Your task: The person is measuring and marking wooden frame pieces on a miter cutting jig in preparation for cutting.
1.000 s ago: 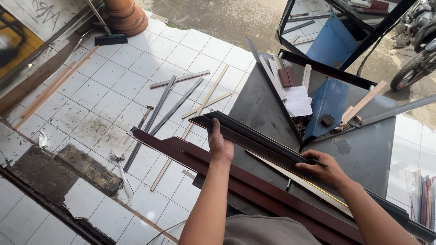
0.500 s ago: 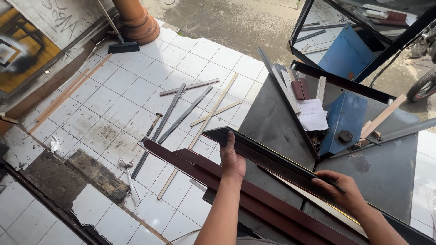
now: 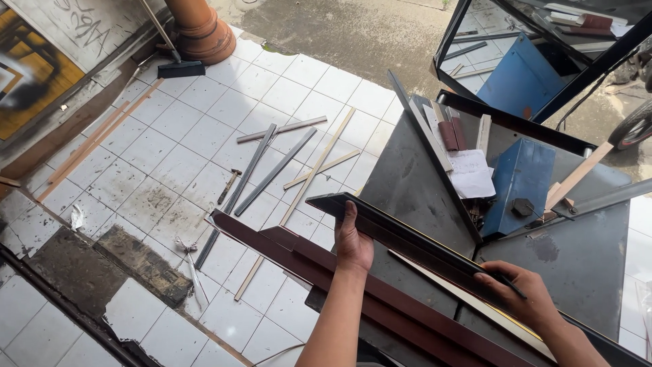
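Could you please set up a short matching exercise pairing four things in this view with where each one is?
Things:
1. dark frame moulding
2. blue metal box
3. hammer
4. sheet of paper

Places:
A. lying on the white floor tiles
B. held by the left hand and right hand
C. on the grey table, left of the blue box
D. on the grey table, towards its right side

Pairs: 1-B, 2-D, 3-A, 4-C
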